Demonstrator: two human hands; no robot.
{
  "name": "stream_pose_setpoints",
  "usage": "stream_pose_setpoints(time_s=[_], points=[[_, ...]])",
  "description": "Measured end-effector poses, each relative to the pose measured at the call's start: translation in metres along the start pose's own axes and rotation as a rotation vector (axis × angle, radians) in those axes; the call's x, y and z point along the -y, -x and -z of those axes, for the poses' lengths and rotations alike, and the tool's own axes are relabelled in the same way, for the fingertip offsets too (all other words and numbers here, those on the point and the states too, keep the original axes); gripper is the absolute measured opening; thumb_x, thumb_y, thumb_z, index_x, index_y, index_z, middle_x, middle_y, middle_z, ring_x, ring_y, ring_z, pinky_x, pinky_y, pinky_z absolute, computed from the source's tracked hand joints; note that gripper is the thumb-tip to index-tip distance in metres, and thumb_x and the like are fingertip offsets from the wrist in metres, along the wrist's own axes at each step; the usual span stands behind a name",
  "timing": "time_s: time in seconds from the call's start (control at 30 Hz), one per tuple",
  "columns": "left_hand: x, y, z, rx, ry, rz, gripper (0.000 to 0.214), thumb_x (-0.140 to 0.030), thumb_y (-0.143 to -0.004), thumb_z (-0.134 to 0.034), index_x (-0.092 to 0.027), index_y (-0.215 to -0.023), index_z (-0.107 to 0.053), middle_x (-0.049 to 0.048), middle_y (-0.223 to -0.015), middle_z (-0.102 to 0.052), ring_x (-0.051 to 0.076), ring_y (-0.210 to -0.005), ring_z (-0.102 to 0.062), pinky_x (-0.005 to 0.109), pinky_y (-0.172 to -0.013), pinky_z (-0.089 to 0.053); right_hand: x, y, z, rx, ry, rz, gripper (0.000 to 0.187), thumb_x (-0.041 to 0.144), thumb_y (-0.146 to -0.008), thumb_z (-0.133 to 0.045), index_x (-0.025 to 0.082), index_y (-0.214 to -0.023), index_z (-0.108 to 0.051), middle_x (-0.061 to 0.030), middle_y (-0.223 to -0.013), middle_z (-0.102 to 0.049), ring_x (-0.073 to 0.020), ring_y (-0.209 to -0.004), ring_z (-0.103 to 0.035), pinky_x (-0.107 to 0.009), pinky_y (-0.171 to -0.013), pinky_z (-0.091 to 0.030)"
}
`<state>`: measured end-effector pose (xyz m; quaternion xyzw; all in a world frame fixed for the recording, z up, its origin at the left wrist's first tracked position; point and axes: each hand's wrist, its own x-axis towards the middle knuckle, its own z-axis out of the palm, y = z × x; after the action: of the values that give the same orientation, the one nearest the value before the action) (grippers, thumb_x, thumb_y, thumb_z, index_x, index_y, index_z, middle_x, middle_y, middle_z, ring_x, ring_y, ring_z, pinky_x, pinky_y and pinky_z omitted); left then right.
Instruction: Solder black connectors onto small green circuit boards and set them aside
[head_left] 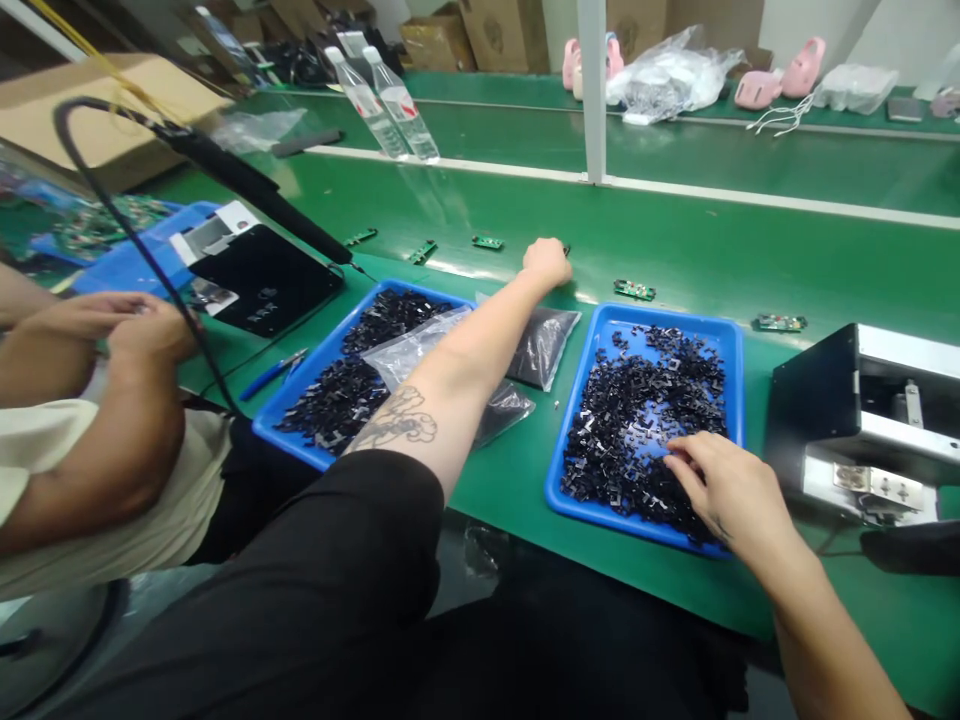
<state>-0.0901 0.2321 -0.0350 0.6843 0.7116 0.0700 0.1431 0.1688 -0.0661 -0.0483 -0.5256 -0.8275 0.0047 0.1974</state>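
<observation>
My left hand (547, 262) reaches far forward over the green bench, its fingers curled closed. A small dark edge shows beyond the fingers, too little to name. My right hand (724, 485) is over the right blue tray (555, 495), thumb and forefinger pinched together just above small black parts (615, 420); what lies between the fingertips cannot be made out. Small green circuit boards lie along the bench: one (487, 242) left of my left hand, another (634, 290) to its right, and one more (780, 323) farther right.
Under my left arm stand another blue tray (262, 425) of black parts and plastic bags (547, 345). A black-and-metal machine (817, 400) is at right. At left are a co-worker's hands (142, 325), a black device (262, 280), and blue-handled pliers (270, 375). Water bottles (405, 110) stand behind.
</observation>
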Motion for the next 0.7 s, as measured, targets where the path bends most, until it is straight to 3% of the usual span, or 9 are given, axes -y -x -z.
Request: stream_pose_setpoints(time_s=[0.17,0.23,0.33,0.43,0.57,0.7], points=[[-0.027,0.032,-0.001,-0.101,0.253,-0.143,0.036,-0.016,-0.090,-0.048,-0.015,-0.123,-0.063,0.0073,-0.109,-0.070,0.015,-0.092,-0.066,0.023,-0.081,-0.052,0.015,-0.011,-0.015,0.144,0.074,0.003,0.021,0.035,-0.096,-0.055,0.020,-0.094,-0.069,-0.0044,-0.088,-0.065,-0.0139,-0.083,-0.057,-0.025,-0.065,-0.035],[-0.037,0.052,-0.002,-0.108,0.511,-0.187,0.033,-0.014,-0.090,-0.050,-0.015,-0.121,-0.061,0.0073,-0.108,-0.068,0.010,-0.081,-0.064,0.020,-0.069,-0.050,0.023,-0.014,-0.020,0.195,0.089,-0.008,0.020,0.035,-0.095,-0.056,0.019,-0.097,-0.069,-0.0054,-0.090,-0.065,-0.0150,-0.087,-0.057,-0.025,-0.066,-0.036],[-0.048,0.083,-0.005,-0.017,0.964,-0.211,0.022,-0.013,-0.087,-0.057,-0.015,-0.109,-0.060,0.0045,-0.097,-0.066,0.007,-0.072,-0.061,0.017,-0.060,-0.046,0.032,-0.018,-0.025,0.263,0.097,-0.024,0.022,0.036,-0.095,-0.056,0.021,-0.105,-0.068,-0.0054,-0.096,-0.065,-0.0151,-0.090,-0.058,-0.025,-0.067,-0.038],[-0.056,0.109,-0.009,0.115,1.212,-0.227,0.020,-0.014,-0.084,-0.061,-0.016,-0.103,-0.055,0.0009,-0.089,-0.063,0.007,-0.072,-0.062,0.017,-0.060,-0.046,0.032,-0.024,-0.024,0.311,0.101,-0.059,0.025,0.038,-0.096,-0.054,0.022,-0.111,-0.066,-0.0052,-0.102,-0.065,-0.0145,-0.093,-0.059,-0.024,-0.069,-0.040],[-0.062,0.129,-0.015,0.252,1.311,-0.225,0.023,-0.015,-0.082,-0.063,-0.018,-0.101,-0.051,-0.0008,-0.086,-0.061,0.008,-0.075,-0.064,0.018,-0.065,-0.050,0.016,-0.036,-0.013,0.316,0.141,-0.183,0.030,0.038,-0.099,-0.048,0.021,-0.118,-0.064,-0.0071,-0.108,-0.064,-0.0169,-0.099,-0.059,-0.025,-0.066,-0.039],[-0.067,0.140,-0.015,0.303,1.231,-0.220,0.027,-0.014,-0.084,-0.059,-0.017,-0.111,-0.052,0.0023,-0.095,-0.063,0.007,-0.076,-0.062,0.019,-0.069,-0.052,0.009,-0.048,-0.010,0.347,0.158,-0.250,0.031,0.039,-0.098,-0.050,0.020,-0.119,-0.063,-0.0087,-0.108,-0.063,-0.0164,-0.092,-0.060,-0.024,-0.062,-0.036]])
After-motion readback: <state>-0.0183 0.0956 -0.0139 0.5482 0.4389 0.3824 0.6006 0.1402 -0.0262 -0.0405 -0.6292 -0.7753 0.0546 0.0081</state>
